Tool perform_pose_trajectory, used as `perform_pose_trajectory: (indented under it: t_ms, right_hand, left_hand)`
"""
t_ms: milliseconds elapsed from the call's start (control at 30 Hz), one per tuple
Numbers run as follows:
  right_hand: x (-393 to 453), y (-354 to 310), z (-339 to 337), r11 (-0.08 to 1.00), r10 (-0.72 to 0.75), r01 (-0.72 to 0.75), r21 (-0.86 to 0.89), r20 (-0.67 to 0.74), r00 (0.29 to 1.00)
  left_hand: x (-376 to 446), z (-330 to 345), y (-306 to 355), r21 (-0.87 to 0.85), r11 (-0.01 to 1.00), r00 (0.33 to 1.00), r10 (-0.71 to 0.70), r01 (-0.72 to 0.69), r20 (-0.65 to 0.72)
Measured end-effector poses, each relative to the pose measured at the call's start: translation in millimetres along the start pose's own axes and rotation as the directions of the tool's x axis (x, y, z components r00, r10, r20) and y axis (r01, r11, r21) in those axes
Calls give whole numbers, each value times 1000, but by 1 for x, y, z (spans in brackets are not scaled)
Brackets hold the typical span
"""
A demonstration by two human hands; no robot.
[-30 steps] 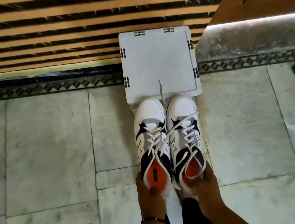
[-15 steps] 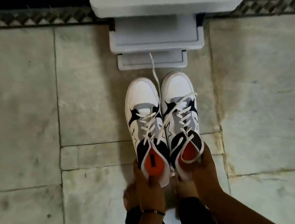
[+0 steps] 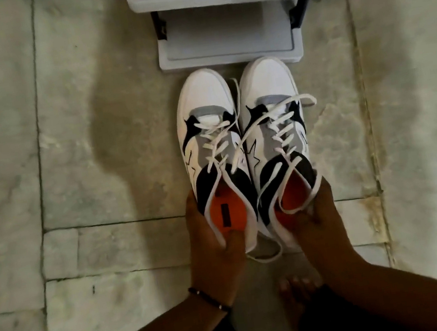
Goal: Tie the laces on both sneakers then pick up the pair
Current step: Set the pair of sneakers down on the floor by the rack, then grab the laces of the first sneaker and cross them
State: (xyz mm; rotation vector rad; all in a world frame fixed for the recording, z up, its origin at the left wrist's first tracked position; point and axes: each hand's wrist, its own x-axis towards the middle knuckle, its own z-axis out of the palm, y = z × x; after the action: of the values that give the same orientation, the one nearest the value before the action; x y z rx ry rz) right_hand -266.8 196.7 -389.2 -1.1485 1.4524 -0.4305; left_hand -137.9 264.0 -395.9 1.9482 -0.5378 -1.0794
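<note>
A pale marble floor [image 3: 78, 148] with dark joints filled the view, and a grey plastic step stool [image 3: 227, 34] stood on it at the top; every place below is given relative to that stool.

Just on the near side of its lowest step, toes almost touching it, the 2 sneakers lay side by side and parallel. The left sneaker [image 3: 209, 126] and the right sneaker [image 3: 272, 115] were white with grey and black panels and orange insoles, and their inner sides touched. Whether they rested on the floor or were slightly raised could not be told. Lining them up this way probably kept both heels facing the person.

Further from the stool, at the heels, were the 2 hands. The left hand [image 3: 214, 250] clasped the left sneaker's heel collar, thumb hooked inside over the insole and fingers outside. The right hand [image 3: 316, 215] grasped the right sneaker's heel likewise, with a loop of lace caught under it. Gripping at the collar steadied each shoe.

The white laces [image 3: 277, 126] were untied: loose ends trailed across the tongues, 1 toward the stool between the toes, and 1 loop hung below the heels. Tying, I judged, had not begun.

Smallest was a dark beaded bracelet [image 3: 207, 298] on the left wrist.
</note>
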Motion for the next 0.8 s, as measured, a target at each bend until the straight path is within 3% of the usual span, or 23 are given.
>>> perform_pose_trajectory:
  t_ms: [200, 433, 533, 633, 700, 800]
  right_hand:
    - [19, 9, -17, 994, -7, 29, -104, 206, 979]
    - [16, -7, -22, 956, -55, 116, -268, 226, 973]
    - [17, -16, -21, 945, -14, 87, -317, 226, 974]
    - [28, -13, -22, 878, 51, 41, -477, 178, 983]
    - [37, -22, -21, 885, 29, 53, -463, 168, 985]
    - [25, -66, -13, 948, -70, 111, -297, 144, 987]
  left_hand:
    - [7, -1, -11, 59, 998, 998, 33, -36, 54]
    - [9, -13, -7, 305, 937, 979, 128, -172, 158]
    - [22, -14, -6, 395, 908, 979, 70, -142, 191]
    - [30, -19, 2, 522, 853, 973, -103, -20, 205]
    - [32, -20, 15, 593, 805, 969, -158, 14, 192]
    - [24, -24, 49, 665, 741, 968, -87, -96, 237]
